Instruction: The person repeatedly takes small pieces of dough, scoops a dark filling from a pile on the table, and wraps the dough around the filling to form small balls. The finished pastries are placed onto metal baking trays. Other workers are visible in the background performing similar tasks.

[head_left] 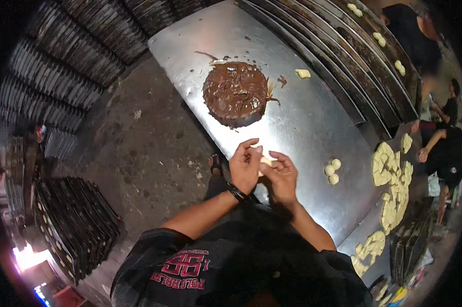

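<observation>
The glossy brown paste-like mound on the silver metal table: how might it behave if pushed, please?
The mound would probably smear rather than roll, since brown smears mark the table around it. Its wet-looking shine suggests a soft, slippery surface.

The person's left hand [245, 166] and right hand [282, 176] are drawn close together in front of the body, fingers curled inward in a pinching pose. The left forearm [203, 215], bare, slants up from the lower left to a left wrist [242, 188] that looks nearly straight. The right forearm [312, 227], bare too, angles up and leftward, its thumb [268, 170] pointing across toward the other hand.
</observation>
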The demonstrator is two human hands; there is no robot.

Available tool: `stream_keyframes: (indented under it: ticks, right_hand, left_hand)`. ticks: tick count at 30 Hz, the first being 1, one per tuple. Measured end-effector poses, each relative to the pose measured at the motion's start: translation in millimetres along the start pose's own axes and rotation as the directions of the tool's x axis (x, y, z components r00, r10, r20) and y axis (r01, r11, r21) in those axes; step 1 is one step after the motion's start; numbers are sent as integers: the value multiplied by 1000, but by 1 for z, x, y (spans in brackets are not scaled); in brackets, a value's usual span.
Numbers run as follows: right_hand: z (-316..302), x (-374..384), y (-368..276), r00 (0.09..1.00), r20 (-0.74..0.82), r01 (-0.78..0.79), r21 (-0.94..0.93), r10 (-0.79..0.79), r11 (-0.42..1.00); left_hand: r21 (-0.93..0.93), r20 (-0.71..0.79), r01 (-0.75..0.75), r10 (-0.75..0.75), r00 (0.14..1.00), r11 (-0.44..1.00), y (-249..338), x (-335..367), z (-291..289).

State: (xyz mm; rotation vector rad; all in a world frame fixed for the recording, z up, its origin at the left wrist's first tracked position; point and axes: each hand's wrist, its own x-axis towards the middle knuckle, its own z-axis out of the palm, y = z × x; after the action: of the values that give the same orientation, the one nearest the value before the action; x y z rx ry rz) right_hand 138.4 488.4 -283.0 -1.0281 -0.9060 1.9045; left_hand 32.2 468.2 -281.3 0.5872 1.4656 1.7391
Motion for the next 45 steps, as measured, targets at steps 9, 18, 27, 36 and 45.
stream_keyframes:
  ticks: [9, 18, 27, 36, 45]
  right_hand:
    - [12, 7, -39, 585, 496, -623, -231, 642, 747]
    - [86, 122, -63, 721, 684, 672, -729, -113, -131]
    - [70, 167, -63, 764, 404, -150, -646, 503, 748]
    - [10, 73, -42, 792, 522, -550, 388, 316, 739]
    - [-78, -13, -9, 878, 290, -476, 455, 381, 753]
  left_hand:
    - [316, 203, 34, -103, 974, 948, -9, -6, -49]
    - [-162, 108, 372, -359, 927, 914, -3, 65, -111]
    - [-261, 170, 412, -379, 910, 873, 37, 90, -149]
    - [-75, 603, 506, -365, 710, 859, 27, 81, -69]
    - [4, 475, 529, -467, 746, 848, -17, -1, -27]
